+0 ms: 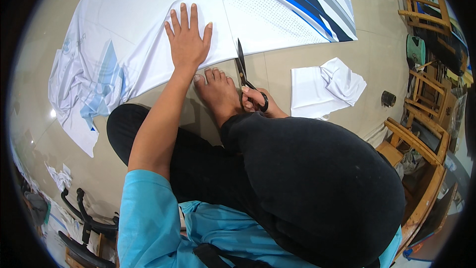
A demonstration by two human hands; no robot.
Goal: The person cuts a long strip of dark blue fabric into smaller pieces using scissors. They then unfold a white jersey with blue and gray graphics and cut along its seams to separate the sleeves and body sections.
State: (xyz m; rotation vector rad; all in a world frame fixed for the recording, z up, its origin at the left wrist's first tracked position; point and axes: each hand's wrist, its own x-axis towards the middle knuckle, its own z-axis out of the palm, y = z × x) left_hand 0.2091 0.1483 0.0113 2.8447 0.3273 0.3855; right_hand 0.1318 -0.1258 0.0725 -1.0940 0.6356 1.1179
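A large white fabric (pixel 144 20) with blue, black and grey printed stripes lies spread over the floor. My left hand (pixel 187 44) presses flat on it, fingers apart, near the edge closest to me. In my right hand (pixel 255 100) is a pair of scissors (pixel 241 64) with dark handles. The blades point away from me, and their tips lie at the near edge of the fabric, just right of my bare foot (pixel 218 92). Part of my right hand is hidden behind my knee. At the left the fabric gathers in wrinkled folds (pixel 84 77).
A folded white cloth piece (pixel 310 87) rests on the floor to the right. Beyond it stand a small dark cylinder (pixel 388 99) and several wooden frames (pixel 421 2). Lower left, a white scrap (pixel 60 176) lies near a black chair base (pixel 85 218).
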